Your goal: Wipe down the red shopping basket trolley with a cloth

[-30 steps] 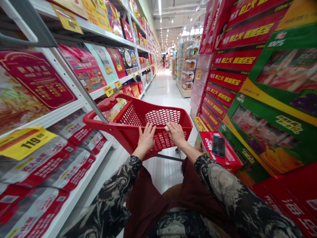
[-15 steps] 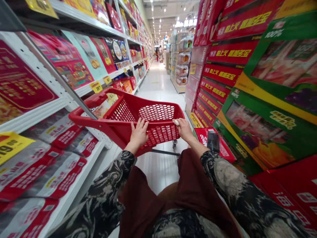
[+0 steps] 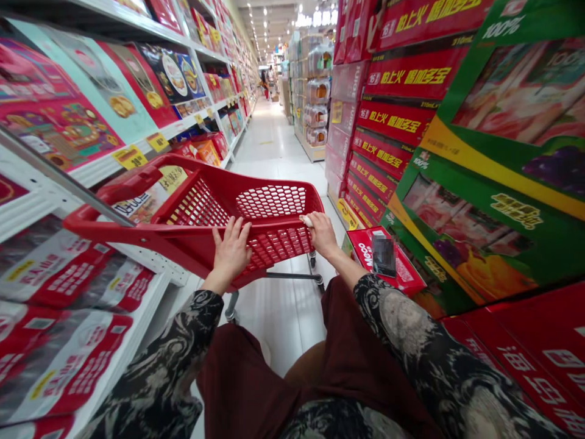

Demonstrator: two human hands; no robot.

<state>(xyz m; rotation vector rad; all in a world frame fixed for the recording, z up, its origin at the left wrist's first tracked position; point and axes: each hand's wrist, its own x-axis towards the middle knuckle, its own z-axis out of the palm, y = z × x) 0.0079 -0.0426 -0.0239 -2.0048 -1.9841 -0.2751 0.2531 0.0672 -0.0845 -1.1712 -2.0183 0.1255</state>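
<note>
Beside the shelf (image 3: 145, 314), the cart (image 3: 183, 247) is already touched at its rim (image 3: 274, 228) by the spread left hand (image 3: 233, 247) and the right hand (image 3: 323, 235), closed on a white wad (image 3: 307, 221); what remains is not shown.

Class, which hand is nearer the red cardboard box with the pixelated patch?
Right. The right hand is left of the box; the left hand farther left, against the red plastic cart.

Above the red basket (image 3: 274, 231) is open room; stacked cartons (image 3: 397, 119) block the right.
</note>
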